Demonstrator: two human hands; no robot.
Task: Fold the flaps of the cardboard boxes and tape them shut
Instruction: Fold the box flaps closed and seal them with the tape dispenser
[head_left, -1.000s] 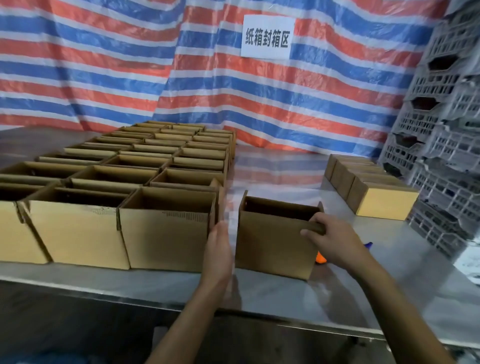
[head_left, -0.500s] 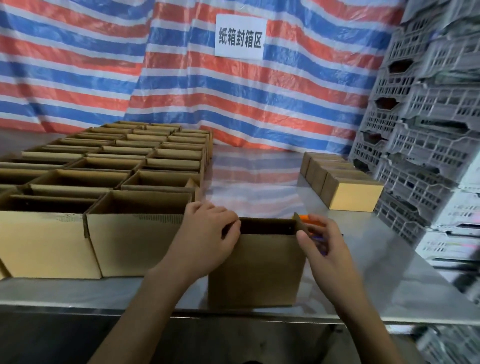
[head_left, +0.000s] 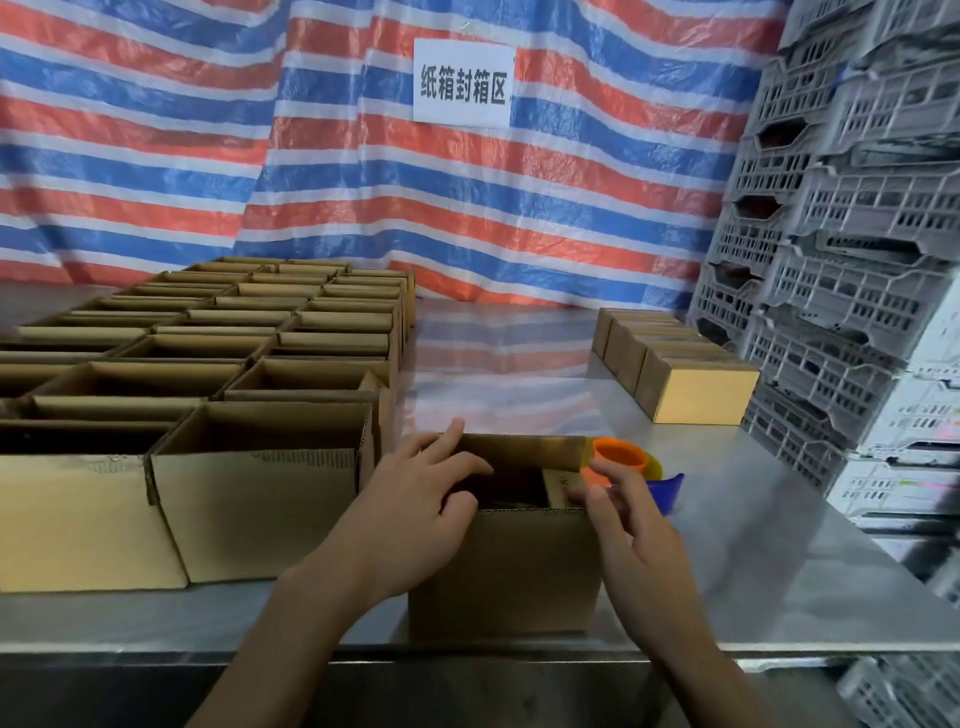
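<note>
Box (head_left: 504, 561) now drawn to table's (head_left: 753, 545) front edge. Rim grips gone: left hand (head_left: 415, 509) presses flat into opening; right hand (head_left: 628, 530), fingers spread, pushes right flap (head_left: 558, 486) inward. 2 long flaps, then tape.

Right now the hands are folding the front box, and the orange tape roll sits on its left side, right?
Not quite: the head view shows the orange tape roll on the right side of the front box, behind the right hand. The left hand and right hand are folding its flaps.
</note>
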